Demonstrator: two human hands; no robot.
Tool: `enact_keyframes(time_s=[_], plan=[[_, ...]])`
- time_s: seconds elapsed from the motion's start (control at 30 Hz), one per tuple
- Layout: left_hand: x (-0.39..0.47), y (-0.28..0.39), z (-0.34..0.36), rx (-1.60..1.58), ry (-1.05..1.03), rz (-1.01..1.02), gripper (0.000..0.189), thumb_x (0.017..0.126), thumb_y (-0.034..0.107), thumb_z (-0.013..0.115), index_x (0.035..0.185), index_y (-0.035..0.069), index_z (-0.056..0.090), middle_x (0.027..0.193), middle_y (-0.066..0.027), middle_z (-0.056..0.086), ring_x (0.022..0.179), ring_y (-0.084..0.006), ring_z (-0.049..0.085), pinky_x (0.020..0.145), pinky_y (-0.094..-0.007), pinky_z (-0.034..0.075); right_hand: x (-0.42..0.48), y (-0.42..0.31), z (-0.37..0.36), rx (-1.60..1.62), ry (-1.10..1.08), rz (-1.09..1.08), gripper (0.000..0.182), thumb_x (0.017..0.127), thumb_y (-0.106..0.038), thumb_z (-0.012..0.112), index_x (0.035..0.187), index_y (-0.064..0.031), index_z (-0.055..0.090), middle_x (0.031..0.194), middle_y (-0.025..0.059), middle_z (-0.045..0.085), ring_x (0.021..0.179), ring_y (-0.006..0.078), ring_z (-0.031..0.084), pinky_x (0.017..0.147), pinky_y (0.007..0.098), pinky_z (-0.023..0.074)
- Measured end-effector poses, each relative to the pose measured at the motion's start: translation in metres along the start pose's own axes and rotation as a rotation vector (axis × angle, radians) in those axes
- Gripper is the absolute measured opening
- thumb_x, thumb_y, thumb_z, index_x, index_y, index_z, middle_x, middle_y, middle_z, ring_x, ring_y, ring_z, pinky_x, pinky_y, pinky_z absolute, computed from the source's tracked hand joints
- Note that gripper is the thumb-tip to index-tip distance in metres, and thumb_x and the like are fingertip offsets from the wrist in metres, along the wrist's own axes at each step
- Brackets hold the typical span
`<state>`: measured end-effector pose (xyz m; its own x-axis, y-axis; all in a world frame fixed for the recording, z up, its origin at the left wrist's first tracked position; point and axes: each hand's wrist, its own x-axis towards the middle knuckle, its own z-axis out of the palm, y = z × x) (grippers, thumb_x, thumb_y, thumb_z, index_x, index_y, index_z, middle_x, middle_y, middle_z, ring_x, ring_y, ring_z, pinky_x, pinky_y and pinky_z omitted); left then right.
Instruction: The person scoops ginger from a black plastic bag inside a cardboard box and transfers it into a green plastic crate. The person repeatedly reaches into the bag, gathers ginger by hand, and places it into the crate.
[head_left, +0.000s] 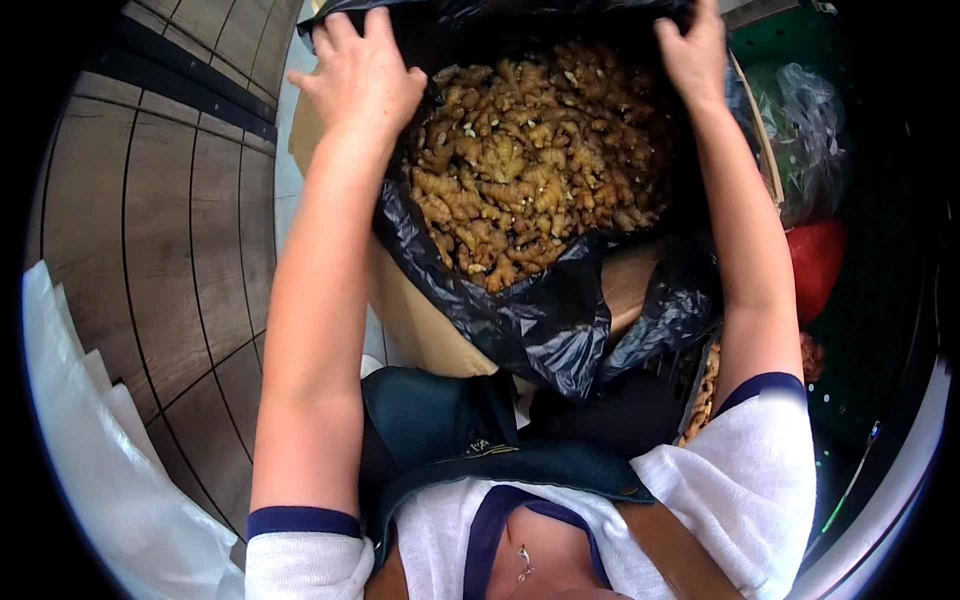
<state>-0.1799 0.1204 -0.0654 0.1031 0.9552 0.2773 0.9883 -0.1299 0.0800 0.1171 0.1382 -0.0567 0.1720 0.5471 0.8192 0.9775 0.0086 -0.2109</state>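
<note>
A large heap of ginger roots (517, 165) lies inside a black plastic bag (525, 322) that lines a cardboard box (420, 315) in front of me. At the far left edge of the bag is my left hand (364, 75), its thumb spread, with the fingertips over the black plastic; whether they grip it cannot be told. My right hand (694, 56) is at the far right edge of the bag, slightly blurred, its fingertips partly cut off by the picture's top. The bag's near side hangs in folds over the box's rim.
To the right, a clear plastic bag (806, 135) with green contents and a red object (814, 266) lie by a green surface. More roots (703, 394) show in a container beneath my right arm. White plastic sheeting (112, 457) hangs at left above the tiled floor (165, 225).
</note>
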Motion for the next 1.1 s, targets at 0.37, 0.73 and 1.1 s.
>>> enact_keyframes(time_s=[0.37,0.73,1.1], plan=[[0.010,-0.014,0.023,-0.207,0.078,-0.072,0.081,0.068,0.026,0.071,0.135,0.009,0.029,0.121,-0.0236,0.038,0.115,-0.0396,0.041,0.086,-0.0458,0.045,-0.077,-0.012,0.024,-0.157,-1.104,-0.333,0.058,0.077,-0.022,0.063,0.129,-0.0079,0.041,0.126,0.0212,0.043,0.119,0.0348,0.042,0.096,0.0439,0.0398],[0.014,-0.013,0.019,-0.174,0.017,-0.089,0.072,0.071,0.030,0.069,0.131,0.011,0.034,0.119,-0.0184,0.037,0.119,-0.0345,0.036,0.077,-0.0493,0.048,-0.109,0.024,0.147,-0.462,-1.057,0.426,0.110,0.067,-0.062,0.064,0.142,-0.0092,0.004,0.147,0.0177,0.002,0.134,0.0373,0.007,0.103,0.0521,0.0246],[0.011,-0.015,0.024,-0.169,0.042,-0.097,0.073,0.070,0.030,0.068,0.132,0.013,0.034,0.117,-0.0181,0.040,0.117,-0.0360,0.039,0.073,-0.0481,0.050,-0.072,0.076,0.092,-0.068,-1.148,0.721,0.059,0.073,-0.046,0.061,0.113,-0.0034,0.051,0.114,0.0160,0.052,0.107,0.0267,0.050,0.090,0.0411,0.0398]])
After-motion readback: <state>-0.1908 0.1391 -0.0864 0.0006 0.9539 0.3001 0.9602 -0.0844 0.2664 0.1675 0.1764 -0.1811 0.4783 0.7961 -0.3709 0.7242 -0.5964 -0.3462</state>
